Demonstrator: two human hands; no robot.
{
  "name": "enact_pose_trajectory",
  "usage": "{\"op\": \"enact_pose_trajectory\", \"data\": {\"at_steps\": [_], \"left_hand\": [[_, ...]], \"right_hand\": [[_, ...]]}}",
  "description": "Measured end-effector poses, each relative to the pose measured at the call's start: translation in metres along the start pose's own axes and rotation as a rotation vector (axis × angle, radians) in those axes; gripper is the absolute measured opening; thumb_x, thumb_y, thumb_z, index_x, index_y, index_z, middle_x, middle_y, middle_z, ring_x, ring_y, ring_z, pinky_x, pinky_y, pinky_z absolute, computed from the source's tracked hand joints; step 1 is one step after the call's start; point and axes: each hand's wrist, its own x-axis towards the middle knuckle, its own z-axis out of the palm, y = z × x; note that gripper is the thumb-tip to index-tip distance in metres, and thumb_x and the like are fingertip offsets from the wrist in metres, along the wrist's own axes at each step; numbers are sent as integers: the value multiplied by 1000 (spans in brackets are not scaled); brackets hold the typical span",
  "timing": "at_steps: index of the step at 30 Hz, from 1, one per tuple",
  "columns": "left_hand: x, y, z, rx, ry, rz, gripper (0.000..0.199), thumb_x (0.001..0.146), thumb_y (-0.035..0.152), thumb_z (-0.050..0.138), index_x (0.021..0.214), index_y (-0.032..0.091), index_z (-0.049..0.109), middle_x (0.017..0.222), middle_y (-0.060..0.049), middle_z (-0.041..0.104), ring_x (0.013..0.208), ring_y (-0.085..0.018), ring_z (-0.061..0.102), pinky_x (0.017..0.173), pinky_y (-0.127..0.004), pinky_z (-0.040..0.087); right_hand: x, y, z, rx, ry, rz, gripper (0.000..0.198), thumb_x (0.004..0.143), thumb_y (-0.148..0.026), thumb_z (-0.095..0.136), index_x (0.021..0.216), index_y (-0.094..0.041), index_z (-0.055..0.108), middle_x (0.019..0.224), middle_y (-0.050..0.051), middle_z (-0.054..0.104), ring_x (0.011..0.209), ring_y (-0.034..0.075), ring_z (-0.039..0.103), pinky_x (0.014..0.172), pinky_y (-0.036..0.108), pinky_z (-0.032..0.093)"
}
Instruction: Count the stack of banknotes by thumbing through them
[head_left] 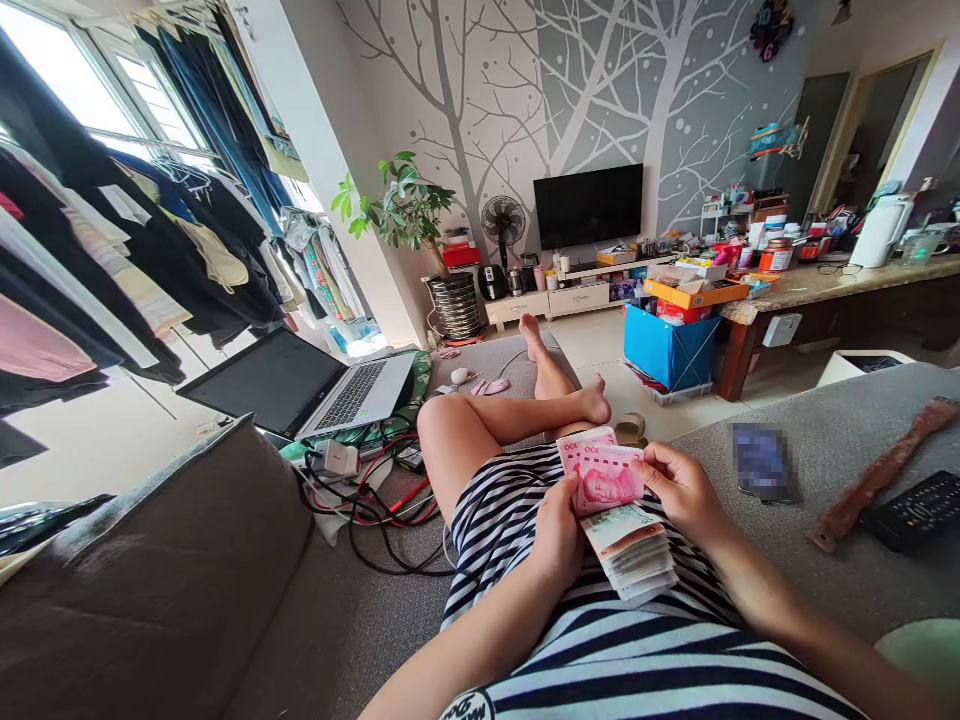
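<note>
A stack of banknotes (pixel 634 565) is held over my lap, its lower end fanned toward me and showing green, brown and pale edges. Red 100 notes (pixel 607 485) lie across the top of it. Wrapped round the left side of the stack, my left hand (pixel 561 530) has its thumb on the red notes. My right hand (pixel 679 485) pinches the upper right corner of the front red note between thumb and fingers. The fingers under the stack are hidden. Beneath the hands is striped black-and-white cloth (pixel 495 510).
On the sofa to the left are an open laptop (pixel 360 390), tangled cables (pixel 375 535) and a white charger (pixel 339 458). To the right lie a blurred phone-like object (pixel 761 460), a brown stick-like massager (pixel 885 470) and a black remote (pixel 915 512). A blue bin (pixel 667 348) stands beyond.
</note>
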Motion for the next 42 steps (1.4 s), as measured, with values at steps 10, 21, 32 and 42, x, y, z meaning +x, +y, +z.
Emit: {"op": "enact_pose_trajectory", "data": {"at_steps": [10,21,32,42], "left_hand": [[-4,2,2,67,-25,20,26,61,40,78,68,16,73,70,-4,73,67,-18,59,71,-31,50],[-5,1,1,73,-35,14,24,62,41,77,67,17,76,70,-4,75,66,-18,58,68,-30,49],[-3,-2,0,85,-27,14,26,61,43,75,67,17,74,69,-3,74,64,-17,57,68,-30,49],[-1,-3,-2,86,-53,19,25,64,42,76,68,17,74,67,-3,72,63,-16,55,66,-29,47]], "right_hand": [[-4,-7,1,52,-39,-28,45,93,-63,68,74,-22,61,63,-4,49,58,15,42,56,28,35],[-3,-5,2,65,-48,-8,40,93,-58,70,78,-22,64,65,-4,52,58,14,43,56,28,35],[-3,-6,2,74,-55,7,41,92,-60,69,78,-22,63,65,-4,52,59,14,43,57,28,36],[-3,-8,2,80,-58,14,43,91,-62,70,78,-22,63,66,-4,51,60,14,42,57,28,35]]}}
